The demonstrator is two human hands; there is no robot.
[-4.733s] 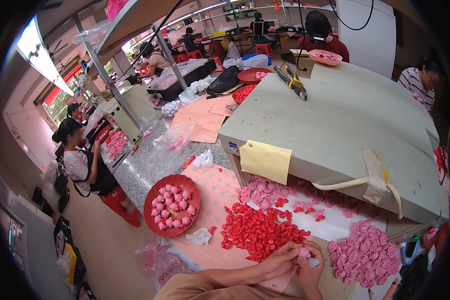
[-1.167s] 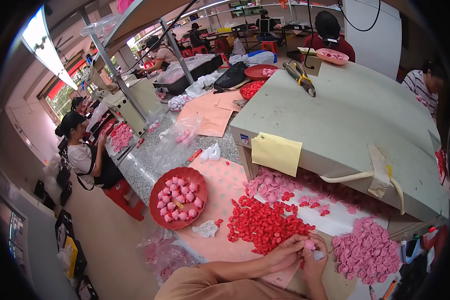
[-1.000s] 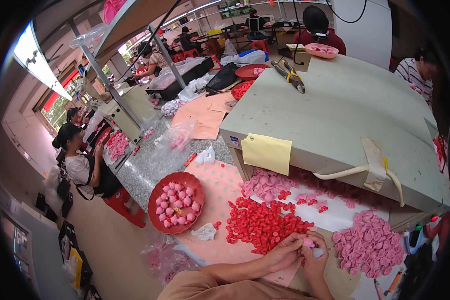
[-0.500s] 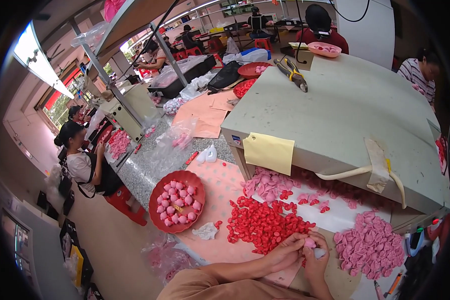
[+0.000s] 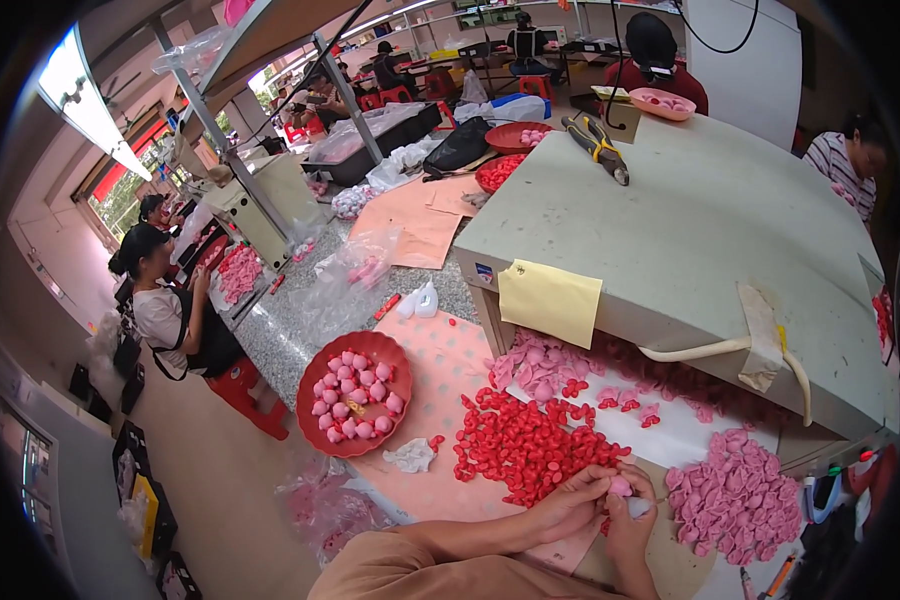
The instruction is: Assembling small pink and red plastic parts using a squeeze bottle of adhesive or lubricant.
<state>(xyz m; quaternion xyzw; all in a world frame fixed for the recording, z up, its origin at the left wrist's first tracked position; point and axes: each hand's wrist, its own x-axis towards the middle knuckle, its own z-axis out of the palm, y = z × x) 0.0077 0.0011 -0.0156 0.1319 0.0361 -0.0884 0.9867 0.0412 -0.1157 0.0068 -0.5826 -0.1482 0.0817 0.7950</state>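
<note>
My left hand (image 5: 568, 508) and my right hand (image 5: 632, 522) meet at the front of the table, fingers pinched together. Between them is a small rounded pink piece (image 5: 621, 486). A whitish thing (image 5: 638, 507) shows at my right fingers; its kind is unclear. Just beyond my hands spreads a heap of small glossy red pieces (image 5: 535, 445). To the right lies a pile of pink, petal-like soft pieces (image 5: 735, 495). On the left, a red scalloped bowl (image 5: 402, 375) holds many pink balls with red parts.
A grey metal cabinet (image 5: 670, 230) stands ahead, bearing yellow-handled pliers (image 5: 598, 150), with more pink pieces (image 5: 540, 365) under it. A white bottle (image 5: 424, 300), crumpled tissue (image 5: 408, 457) and plastic bags (image 5: 355, 280) lie leftward. Pens (image 5: 778, 577) are at right. A person (image 5: 175, 305) sits farther left.
The view has shifted slightly, so the cabinet sits a little lower and farther right in the picture. My hands keep nearly the same place and the same pinch on the pink piece.
</note>
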